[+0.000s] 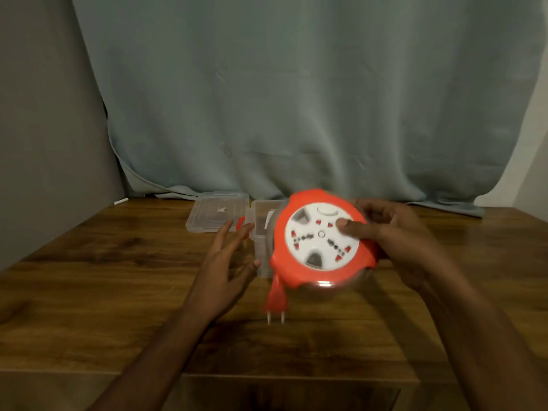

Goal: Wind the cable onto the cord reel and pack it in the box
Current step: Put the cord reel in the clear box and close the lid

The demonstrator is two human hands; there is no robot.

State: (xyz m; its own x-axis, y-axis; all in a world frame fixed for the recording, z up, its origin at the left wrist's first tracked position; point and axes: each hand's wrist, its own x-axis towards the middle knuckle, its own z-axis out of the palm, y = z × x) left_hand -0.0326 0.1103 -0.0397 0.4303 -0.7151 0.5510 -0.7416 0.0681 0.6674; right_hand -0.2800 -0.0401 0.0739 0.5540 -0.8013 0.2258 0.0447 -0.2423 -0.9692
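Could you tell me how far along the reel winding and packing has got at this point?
Winding looks done: only the plug hangs out of the cord reel. In hand: the right hand holds the reel above the table; the left hand is open beside it. Left: placing it in the open clear box, whose lid lies alongside.

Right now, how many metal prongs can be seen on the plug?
2, side by side at the lower end of the orange plug, which hangs below the cord reel; no others visible.
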